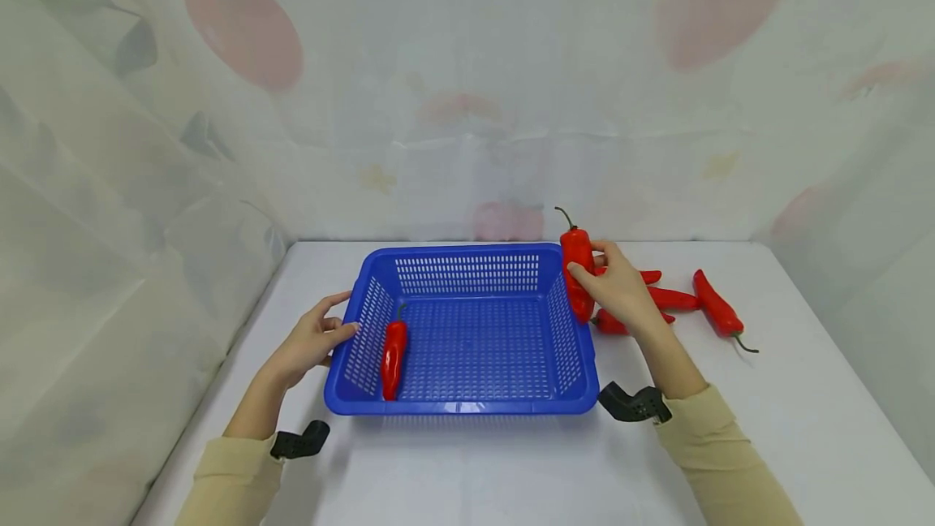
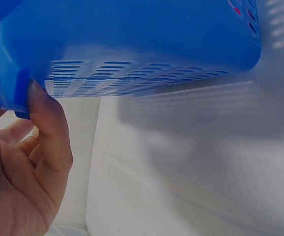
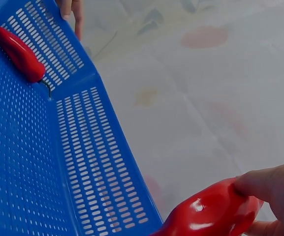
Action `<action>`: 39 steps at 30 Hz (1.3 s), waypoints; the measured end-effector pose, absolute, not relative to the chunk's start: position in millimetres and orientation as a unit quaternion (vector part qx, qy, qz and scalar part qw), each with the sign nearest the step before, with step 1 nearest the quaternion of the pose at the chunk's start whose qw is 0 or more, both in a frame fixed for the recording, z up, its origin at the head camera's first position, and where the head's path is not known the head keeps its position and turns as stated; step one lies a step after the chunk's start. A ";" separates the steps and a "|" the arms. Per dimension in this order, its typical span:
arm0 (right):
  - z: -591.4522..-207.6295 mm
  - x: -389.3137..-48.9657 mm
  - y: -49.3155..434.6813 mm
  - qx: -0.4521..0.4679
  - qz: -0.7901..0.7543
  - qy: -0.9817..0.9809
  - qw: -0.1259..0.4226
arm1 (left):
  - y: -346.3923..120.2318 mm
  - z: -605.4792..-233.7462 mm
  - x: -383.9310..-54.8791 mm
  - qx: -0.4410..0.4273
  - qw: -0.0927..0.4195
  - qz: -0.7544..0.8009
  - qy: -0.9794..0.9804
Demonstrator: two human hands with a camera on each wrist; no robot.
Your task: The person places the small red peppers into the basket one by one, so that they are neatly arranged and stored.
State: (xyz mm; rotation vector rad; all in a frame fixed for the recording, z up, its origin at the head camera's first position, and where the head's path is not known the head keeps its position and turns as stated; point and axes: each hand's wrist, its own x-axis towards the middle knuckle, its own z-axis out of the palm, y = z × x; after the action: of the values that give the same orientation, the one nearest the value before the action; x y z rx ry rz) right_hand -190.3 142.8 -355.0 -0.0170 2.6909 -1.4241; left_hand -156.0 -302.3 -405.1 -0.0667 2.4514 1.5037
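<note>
A blue perforated plastic basket (image 1: 462, 408) sits in the middle of the white table. At its left side, my left hand (image 1: 310, 346) holds the rim, thumb on top; the left wrist view shows curled fingers (image 2: 53, 132) at the rim's edge. One red chili pepper (image 1: 394, 357) lies lengthwise inside, along the left wall. Over the basket's right rim, my right hand (image 1: 619, 286) pinches another red pepper (image 1: 577, 252) between thumb and fingers, its green stem pointing up and away. That held pepper's glossy body (image 3: 213, 209) shows close up in the right wrist view.
Several more red peppers lie on the table right of the basket, some partly hidden behind my right hand. One pepper (image 1: 719, 308) lies farthest right, stem toward me. Patterned pale cloth (image 1: 453, 177) hangs behind the table (image 1: 467, 477) and at both sides.
</note>
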 end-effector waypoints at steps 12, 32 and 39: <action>-356.7 -194.9 112.5 -0.028 -0.500 0.863 0.065 | -304.0 -404.8 -157.6 -0.027 0.131 0.511 0.849; -362.1 -200.1 69.7 -0.057 -0.481 0.870 0.089 | -302.4 -403.4 -156.2 -0.029 0.134 0.513 0.847; -364.5 -201.8 54.2 -0.061 -0.481 0.868 0.106 | -302.1 -402.9 -155.8 -0.026 0.135 0.513 0.847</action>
State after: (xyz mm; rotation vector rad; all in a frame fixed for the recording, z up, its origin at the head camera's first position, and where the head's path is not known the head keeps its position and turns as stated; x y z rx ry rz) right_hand -201.8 54.2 -364.5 -0.1801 2.5570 -1.4168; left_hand -155.8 -302.1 -402.9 -0.0751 2.4549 1.4861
